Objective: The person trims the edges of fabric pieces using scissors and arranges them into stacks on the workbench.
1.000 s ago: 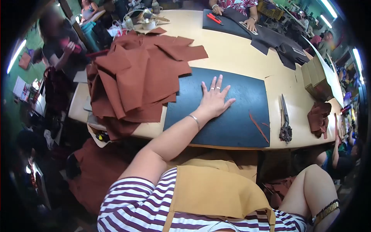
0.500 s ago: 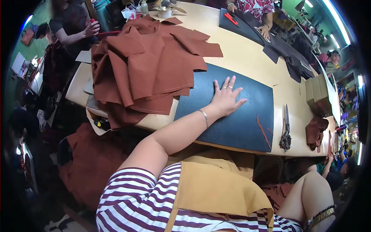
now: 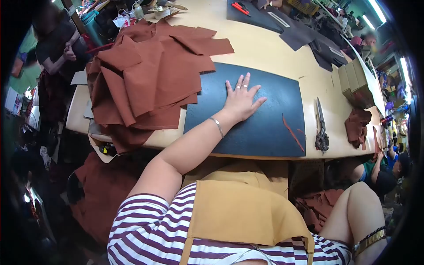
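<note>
no readable text, no legible labels, brands, numbers or signs

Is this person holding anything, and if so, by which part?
Left hand: nothing, spread flat on the dark mat. Right hand: out of view, so it cannot be told.

Lights [image 3: 377,10]: white tubes glare, far right.
Table [image 3: 260,49]: bright, evenly lit, sharp.
Mat [image 3: 260,137]: dark, faint sheen.
Under the table: dim, heavily shadowed.
Person [image 3: 57,55]: head blurred, left.
Edges: bent by the lens, fading to black.
</note>
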`<state>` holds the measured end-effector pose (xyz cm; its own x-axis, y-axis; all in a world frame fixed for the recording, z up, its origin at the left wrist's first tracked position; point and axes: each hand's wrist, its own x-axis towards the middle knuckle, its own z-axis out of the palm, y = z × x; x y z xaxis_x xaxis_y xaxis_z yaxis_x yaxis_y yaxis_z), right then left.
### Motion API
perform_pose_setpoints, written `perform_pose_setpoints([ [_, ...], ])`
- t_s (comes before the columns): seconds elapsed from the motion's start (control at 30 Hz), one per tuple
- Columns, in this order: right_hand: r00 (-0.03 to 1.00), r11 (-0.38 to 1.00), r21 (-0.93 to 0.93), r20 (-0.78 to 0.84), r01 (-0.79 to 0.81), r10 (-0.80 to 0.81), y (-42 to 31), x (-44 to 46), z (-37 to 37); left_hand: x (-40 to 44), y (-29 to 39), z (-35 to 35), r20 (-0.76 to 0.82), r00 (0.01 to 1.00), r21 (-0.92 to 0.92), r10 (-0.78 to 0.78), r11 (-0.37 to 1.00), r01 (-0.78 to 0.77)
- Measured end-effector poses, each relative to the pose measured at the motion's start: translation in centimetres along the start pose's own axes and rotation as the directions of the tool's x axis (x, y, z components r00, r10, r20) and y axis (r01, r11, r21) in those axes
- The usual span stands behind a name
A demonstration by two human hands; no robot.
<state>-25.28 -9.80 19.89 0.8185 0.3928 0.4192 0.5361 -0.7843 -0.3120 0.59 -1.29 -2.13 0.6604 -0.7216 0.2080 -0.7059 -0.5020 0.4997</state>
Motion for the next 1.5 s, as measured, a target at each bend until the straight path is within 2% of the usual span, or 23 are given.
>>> perform_pose_setpoints([
  [0.13,0.979,0.994,-0.075,-0.192,-0.081,0.065,0.5,-2.2,-2.0,0.0,0.2,-0.3,0.013,1.0,0.025,-0.003,1.0,0.003],
  [0.27,0.832,0.893,-0.175,-0.469,-0.415,0.295,3.2,-7.6,-1.2,0.0,1.4,-1.5,0.076,0.997,0.093,0.032,0.995,-0.039],
  [0.33,0.732,0.798,-0.164,-0.533,-0.58,0.423,5.4,-11.8,1.3,0.2,1.1,-1.1,0.053,0.996,0.122,0.068,0.99,-0.075],
  [0.47,0.517,0.571,-0.089,-0.554,-0.816,0.653,7.7,-23.0,8.9,-0.3,1.1,-1.0,0.191,0.969,0.22,0.158,0.955,-0.199],
  [0.57,0.352,0.385,-0.058,-0.545,-0.921,0.761,7.1,-29.3,12.1,-0.5,2.4,0.9,0.207,0.968,0.279,0.139,0.94,-0.195],
  [0.67,0.137,0.113,-0.078,-0.503,-0.991,0.853,6.9,-34.5,11.9,-1.1,6.9,2.3,0.306,0.919,0.279,0.248,0.9,-0.336],
  [0.73,-0.079,-0.095,-0.012,-0.457,-0.995,0.886,7.1,-37.3,10.4,-2.1,10.5,2.6,0.425,0.798,0.121,0.427,0.847,-0.518],
  [0.8,-0.276,-0.275,0.073,-0.476,-0.959,0.835,7.7,-41.1,9.0,-3.2,13.1,3.3,0.474,0.588,-0.082,0.656,0.697,-0.712],
  [0.87,-0.337,-0.344,0.097,-0.557,-0.934,0.759,8.2,-44.5,6.8,-4.2,14.7,3.3,0.492,0.476,-0.168,0.729,0.616,-0.769],
  [0.9,-0.266,-0.303,0.039,-0.594,-0.952,0.76,9.2,-48.4,6.2,-4.3,14.5,3.3,0.456,0.499,-0.163,0.737,0.62,-0.767],
  [0.97,-0.32,-0.458,-0.112,-0.57,-0.882,0.756,8.6,-49.7,2.8,-3.8,14.2,3.6,0.402,0.569,-0.274,0.717,0.687,-0.672],
  [1.0,-0.285,-0.48,-0.239,-0.558,-0.844,0.779,9.3,-53.5,1.9,-3.7,13.8,3.5,0.369,0.625,-0.316,0.688,0.725,-0.612],
  [1.03,-0.106,-0.411,-0.309,-0.675,-0.858,0.73,9.7,-58.3,2.1,-3.7,14.0,3.4,0.34,0.627,-0.304,0.701,0.713,-0.632],
  [1.07,-0.084,-0.274,-0.166,-0.697,-0.947,0.712,10.0,-62.3,1.7,-3.8,13.9,3.6,0.348,0.619,-0.238,0.704,0.705,-0.668],
  [1.1,-0.256,-0.351,-0.023,-0.641,-0.936,0.724,9.7,-61.6,0.2,-4.0,14.1,3.6,0.355,0.619,-0.19,0.7,0.703,-0.685],
  [1.13,-0.147,-0.316,-0.121,-0.695,-0.941,0.704,11.1,-67.4,0.0,-4.2,14.0,3.9,0.351,0.627,-0.182,0.695,0.708,-0.683],
  [1.17,-0.285,-0.4,-0.069,-0.592,-0.914,0.754,10.4,-63.6,-2.3,-4.2,13.9,4.0,0.337,0.627,-0.172,0.703,0.7,-0.693],
  [1.2,-0.166,-0.42,-0.215,-0.692,-0.882,0.703,11.0,-65.6,-2.3,-4.1,13.8,4.0,0.311,0.619,-0.188,0.721,0.685,-0.704],
  [1.27,-0.109,-0.44,-0.375,-0.648,-0.816,0.754,12.7,-72.1,-2.9,-4.3,13.5,4.1,0.292,0.622,-0.186,0.727,0.68,-0.709],
  [1.37,-0.415,-0.618,-0.514,-0.463,-0.594,0.783,13.4,-68.7,-5.0,-4.3,13.6,3.8,0.298,0.626,-0.205,0.721,0.689,-0.696],
  [1.4,-0.517,-0.69,-0.4,-0.463,-0.603,0.72,13.8,-68.6,-5.1,-4.3,13.5,3.9,0.308,0.619,-0.205,0.722,0.686,-0.698],
  [1.47,-0.691,-0.711,-0.399,-0.224,-0.579,0.688,14.7,-69.5,-5.8,-4.3,13.5,3.8,0.311,0.626,-0.201,0.715,0.693,-0.692],
  [1.5,-0.712,-0.73,-0.372,-0.215,-0.574,0.669,14.8,-69.8,-6.0,-4.2,13.7,3.8,0.311,0.621,-0.209,0.72,0.689,-0.694],
])
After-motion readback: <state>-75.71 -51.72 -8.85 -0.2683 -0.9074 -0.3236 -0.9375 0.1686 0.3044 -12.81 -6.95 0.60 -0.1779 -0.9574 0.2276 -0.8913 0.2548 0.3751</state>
